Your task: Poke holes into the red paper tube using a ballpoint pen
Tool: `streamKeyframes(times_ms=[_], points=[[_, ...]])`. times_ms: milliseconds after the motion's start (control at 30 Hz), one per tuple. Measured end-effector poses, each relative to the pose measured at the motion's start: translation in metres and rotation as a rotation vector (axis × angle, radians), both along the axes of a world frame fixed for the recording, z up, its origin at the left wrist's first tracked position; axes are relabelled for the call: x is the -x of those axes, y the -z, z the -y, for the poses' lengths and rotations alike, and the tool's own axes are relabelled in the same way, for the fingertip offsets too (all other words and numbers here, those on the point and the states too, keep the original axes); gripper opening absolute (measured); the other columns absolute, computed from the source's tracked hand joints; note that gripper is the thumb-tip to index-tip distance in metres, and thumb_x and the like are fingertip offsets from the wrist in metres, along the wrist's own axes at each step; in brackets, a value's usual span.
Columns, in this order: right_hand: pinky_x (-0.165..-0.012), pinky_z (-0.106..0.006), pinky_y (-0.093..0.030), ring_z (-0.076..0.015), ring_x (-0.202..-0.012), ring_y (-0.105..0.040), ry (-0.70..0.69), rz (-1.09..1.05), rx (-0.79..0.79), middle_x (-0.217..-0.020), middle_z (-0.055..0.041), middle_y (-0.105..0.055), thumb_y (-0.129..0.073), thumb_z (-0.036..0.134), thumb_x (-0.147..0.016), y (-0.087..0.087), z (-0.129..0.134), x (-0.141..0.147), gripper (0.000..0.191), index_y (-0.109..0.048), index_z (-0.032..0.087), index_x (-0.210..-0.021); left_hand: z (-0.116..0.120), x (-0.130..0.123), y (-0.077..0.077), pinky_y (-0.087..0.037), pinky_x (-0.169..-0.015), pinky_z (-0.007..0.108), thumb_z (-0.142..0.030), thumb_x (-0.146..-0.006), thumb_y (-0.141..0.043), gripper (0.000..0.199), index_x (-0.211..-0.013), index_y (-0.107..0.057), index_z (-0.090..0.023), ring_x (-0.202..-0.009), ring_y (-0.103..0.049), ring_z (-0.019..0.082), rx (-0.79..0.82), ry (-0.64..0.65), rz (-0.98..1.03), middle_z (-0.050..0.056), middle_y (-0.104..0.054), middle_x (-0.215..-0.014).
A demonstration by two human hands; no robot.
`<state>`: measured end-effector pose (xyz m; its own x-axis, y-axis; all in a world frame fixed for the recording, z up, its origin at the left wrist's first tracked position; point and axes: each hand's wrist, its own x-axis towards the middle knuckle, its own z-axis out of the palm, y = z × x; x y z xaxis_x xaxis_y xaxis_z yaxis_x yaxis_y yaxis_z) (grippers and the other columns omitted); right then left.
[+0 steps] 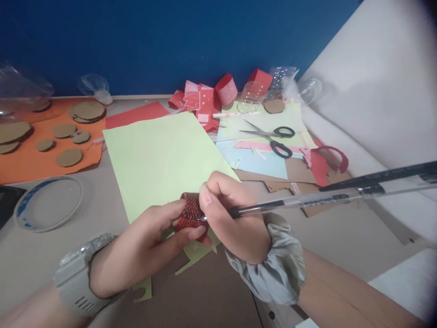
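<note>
My left hand is closed around a small red paper roll covered in a black drawn pattern. Between the thumb and fingers of my right hand is a clear-barrelled pen, its tip at the roll's surface. The pen slants up to the right, past the frame's edge. Behind and beneath my hands lies a light green paper sheet. Part of the roll is hidden by my fingers.
Black-handled scissors lie open on coloured papers to the right. Cardboard discs rest on orange paper at left, near a tape ring. Red paper rolls and clear plastic cups stand along the blue partition.
</note>
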<state>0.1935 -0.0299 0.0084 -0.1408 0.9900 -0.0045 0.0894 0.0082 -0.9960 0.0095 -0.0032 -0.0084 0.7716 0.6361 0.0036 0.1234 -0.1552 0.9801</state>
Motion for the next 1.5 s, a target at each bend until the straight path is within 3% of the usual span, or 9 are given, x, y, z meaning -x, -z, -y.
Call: streamKeyframes(times_ms=[100, 233, 533, 733, 900, 1067, 1300, 1500], points=[[-0.044, -0.022, -0.031, -0.0086, -0.047, -0.037, 0.076, -0.003, -0.016, -0.052, 0.0086, -0.039, -0.053, 0.023, -0.095, -0.002, -0.001, 0.001, 0.032, -0.038, 0.024, -0.067, -0.001, -0.001, 0.000, -0.050, -0.077, 0.012, -0.012, -0.103, -0.058, 0.013, -0.099, -0.067, -0.020, -0.083, -0.067, 0.009, -0.001, -0.011, -0.014, -0.004, -0.073, -0.092], [-0.043, -0.022, -0.030, -0.0085, -0.045, -0.037, 0.037, -0.011, 0.025, -0.052, 0.0085, -0.040, -0.054, 0.021, -0.093, -0.003, 0.000, 0.003, 0.031, -0.038, 0.024, -0.067, 0.000, -0.001, -0.001, -0.051, -0.080, 0.014, -0.013, -0.103, -0.058, 0.012, -0.098, -0.067, -0.018, -0.087, -0.068, 0.011, 0.010, -0.011, -0.014, -0.002, -0.074, -0.095], [-0.044, -0.023, -0.028, -0.0083, -0.046, -0.034, 0.095, -0.026, -0.045, -0.052, 0.0082, -0.037, -0.055, 0.018, -0.090, -0.004, 0.000, 0.004, 0.033, -0.036, 0.024, -0.064, 0.000, 0.000, -0.001, -0.052, -0.078, 0.017, -0.015, -0.103, -0.058, 0.012, -0.098, -0.068, -0.018, -0.085, -0.068, 0.013, -0.006, -0.020, -0.031, 0.000, -0.074, -0.093], [-0.047, -0.024, -0.034, -0.0102, -0.050, -0.038, 0.151, 0.005, -0.097, -0.056, 0.0056, -0.041, -0.054, 0.025, -0.097, -0.001, -0.001, -0.003, 0.034, -0.041, 0.024, -0.066, 0.002, 0.001, -0.001, -0.052, -0.077, 0.015, -0.023, -0.105, -0.059, 0.010, -0.101, -0.067, -0.019, -0.083, -0.067, 0.012, 0.039, -0.054, -0.036, -0.001, -0.074, -0.092], [-0.047, -0.025, -0.035, -0.0112, -0.051, -0.040, 0.162, 0.035, -0.103, -0.057, 0.0044, -0.044, -0.056, 0.030, -0.099, 0.003, 0.000, -0.006, 0.034, -0.045, 0.024, -0.067, 0.001, 0.001, 0.002, -0.053, -0.085, 0.015, -0.025, -0.106, -0.060, 0.011, -0.111, -0.068, -0.021, -0.092, -0.070, 0.012, 0.093, -0.071, -0.018, -0.001, -0.078, -0.103], [-0.043, -0.027, -0.033, -0.0115, -0.047, -0.040, 0.167, -0.084, -0.091, -0.053, 0.0052, -0.045, -0.056, 0.031, -0.099, 0.002, 0.004, 0.000, 0.035, -0.041, 0.025, -0.068, 0.001, 0.001, 0.002, -0.052, -0.083, 0.014, -0.023, -0.106, -0.058, 0.010, -0.108, -0.068, -0.021, -0.090, -0.070, 0.012, 0.088, -0.049, -0.006, -0.002, -0.078, -0.100], [-0.043, -0.027, -0.032, -0.0103, -0.043, -0.040, 0.102, -0.081, 0.030, -0.051, 0.0071, -0.041, -0.053, 0.028, -0.097, -0.008, 0.003, 0.001, 0.036, -0.035, 0.026, -0.066, 0.001, 0.000, 0.000, -0.052, -0.080, 0.013, -0.021, -0.105, -0.059, 0.009, -0.101, -0.067, -0.020, -0.088, -0.070, 0.011, 0.065, -0.050, -0.013, -0.002, -0.077, -0.097], [-0.046, -0.028, -0.035, -0.0112, -0.046, -0.044, -0.023, -0.105, 0.048, -0.055, 0.0068, -0.042, -0.054, 0.030, -0.098, -0.005, 0.001, -0.007, 0.035, -0.037, 0.026, -0.068, 0.001, 0.000, -0.002, -0.052, -0.080, 0.015, -0.021, -0.105, -0.059, 0.009, -0.100, -0.066, -0.019, -0.086, -0.070, 0.012, 0.053, -0.038, -0.040, -0.002, -0.077, -0.094]])
